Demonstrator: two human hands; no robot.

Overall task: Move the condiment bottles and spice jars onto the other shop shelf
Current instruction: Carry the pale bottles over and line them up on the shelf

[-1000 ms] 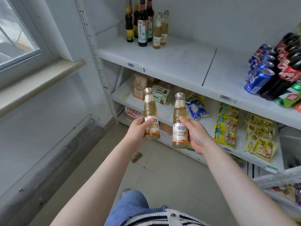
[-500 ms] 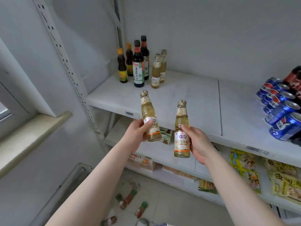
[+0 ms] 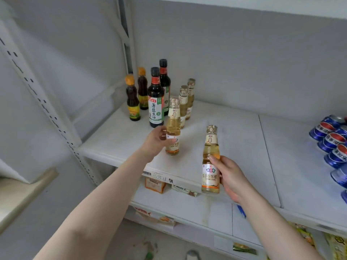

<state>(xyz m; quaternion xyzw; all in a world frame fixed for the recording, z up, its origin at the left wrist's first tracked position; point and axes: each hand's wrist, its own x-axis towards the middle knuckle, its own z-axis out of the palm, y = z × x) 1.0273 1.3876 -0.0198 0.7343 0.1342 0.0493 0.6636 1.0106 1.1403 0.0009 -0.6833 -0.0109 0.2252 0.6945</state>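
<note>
Left hand (image 3: 155,138) now forward over the white shelf (image 3: 234,139), fingers and thumb curled round the label of a pale vinegar bottle (image 3: 173,126); half a second ago held short of the shelf edge, tilted. Bottle now upright, base at or just above the shelf surface near the front left; contact with the shelf not clear. Right hand (image 3: 230,175) lower and nearer, fingers wrapped behind a second vinegar bottle (image 3: 210,162), thumb on its shoulder; bottle upright, carried in front of the shelf's near edge, not resting on it. Camera closer to the shelf than before.

Far left on the same shelf: two small brown bottles with orange caps (image 3: 133,99), two tall dark soy sauce bottles (image 3: 156,100), and two more pale vinegar bottles (image 3: 185,104) just behind the left-hand bottle, all unmoved. Far right: stacked blue cola cans (image 3: 332,139). Below: snack packets (image 3: 155,185) on the lower shelf.
</note>
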